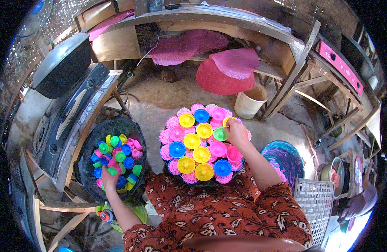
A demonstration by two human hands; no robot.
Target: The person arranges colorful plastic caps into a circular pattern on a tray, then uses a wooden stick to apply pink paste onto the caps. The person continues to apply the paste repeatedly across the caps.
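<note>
Down at the lower left, the left hand (108,177) reaches into a dark basket (86,168) of loose plastic cups (117,156) in green, blue, pink and yellow; its fingers curl down among them, though whether they pinch one I cannot tell. Just right of that hand, across a gap, sits a round tray (202,143) packed with pink woven rounds, each topped by a coloured cup. At the tray's far right edge, the right hand (236,132) pinches a yellow cup (228,120), with a green cup (220,133) just left of its fingertips.
</note>
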